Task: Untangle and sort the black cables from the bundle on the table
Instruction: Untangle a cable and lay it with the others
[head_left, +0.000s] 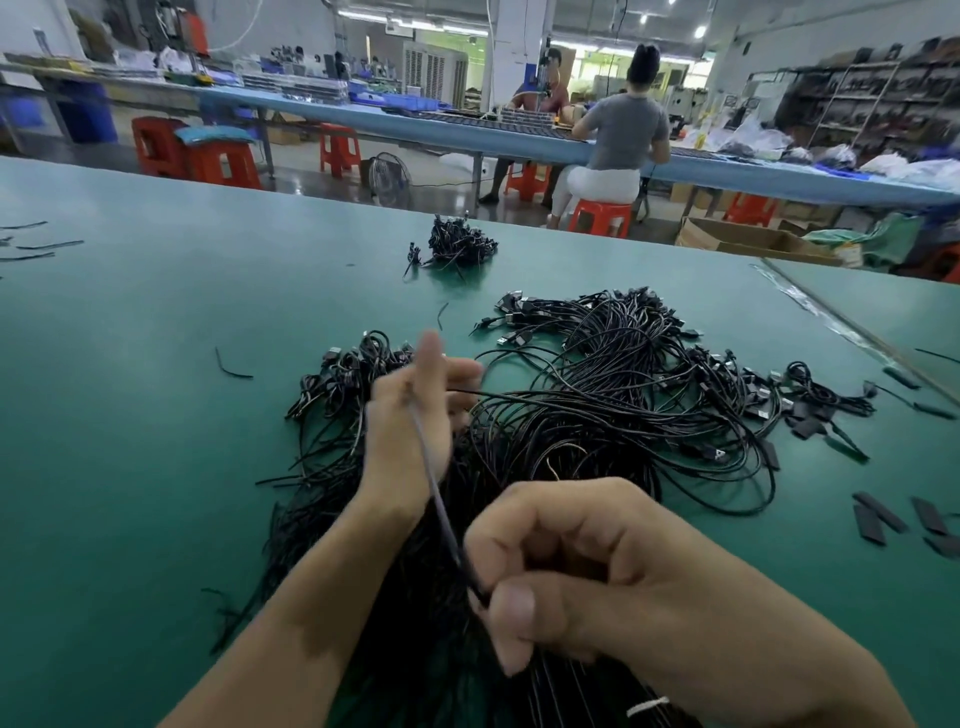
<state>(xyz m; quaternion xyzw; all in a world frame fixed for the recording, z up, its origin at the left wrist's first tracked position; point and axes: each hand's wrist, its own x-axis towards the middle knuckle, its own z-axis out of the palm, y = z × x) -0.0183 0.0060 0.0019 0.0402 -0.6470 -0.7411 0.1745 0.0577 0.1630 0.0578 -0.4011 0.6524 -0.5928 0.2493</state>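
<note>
- Bundle (597, 415) of black cables lies mid-surface, on the green surface (156, 364), running down under both hands.
- Right hand (597, 582), nearest the camera: thumb and forefinger pinch a single cable (439, 499), other fingers curled in.
- Left hand (410, 415), blurred: forefinger up, other fingers curled. It looks to hold the cable's far end, and the cable is taut between the hands.
- Handling, judged: thin, light, limp cords with smooth jackets that slide easily. Loops and plug ends will likely snag on neighbours.
- Best hold, judged: pinch near a plug or free end and draw slowly along the strand. Don't yank mid-loop.
- Smaller far pile (460, 244) sits well apart. Flat black sleeves (883, 514) lie scattered to the right.
- White tie (647, 706) wraps strands near the bottom edge.
- No brand, label or writing readable.
</note>
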